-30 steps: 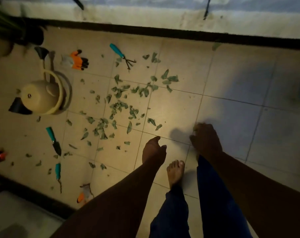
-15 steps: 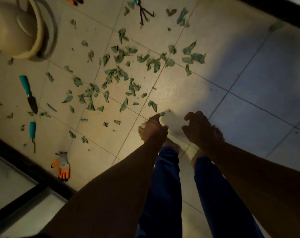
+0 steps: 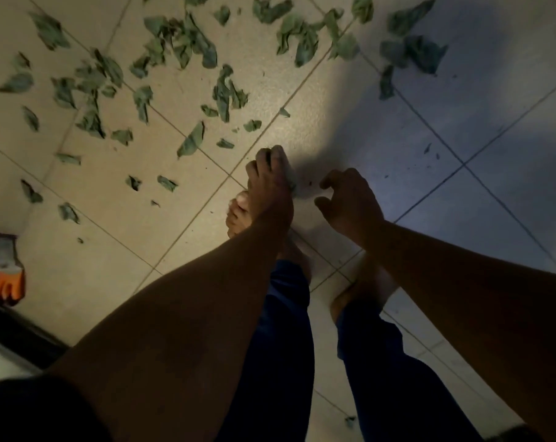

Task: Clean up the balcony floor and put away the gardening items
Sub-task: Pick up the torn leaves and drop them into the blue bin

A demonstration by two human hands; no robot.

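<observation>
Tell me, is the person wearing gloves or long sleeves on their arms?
No. The left hand and right hand are bare, with no gloves, rings or watch visible. Both forearms are uncovered as far as the view shows. An orange and grey glove lies unworn on the floor.

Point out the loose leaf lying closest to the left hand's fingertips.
It's the small pointed leaf scrap on the tile just beyond the left hand, lying alone by the grout line. The other leaves sit farther off, to the left and beyond it.

tiled floor (image 3: 381,129) – torn leaves (image 3: 190,143), orange glove (image 3: 4,275)
</observation>
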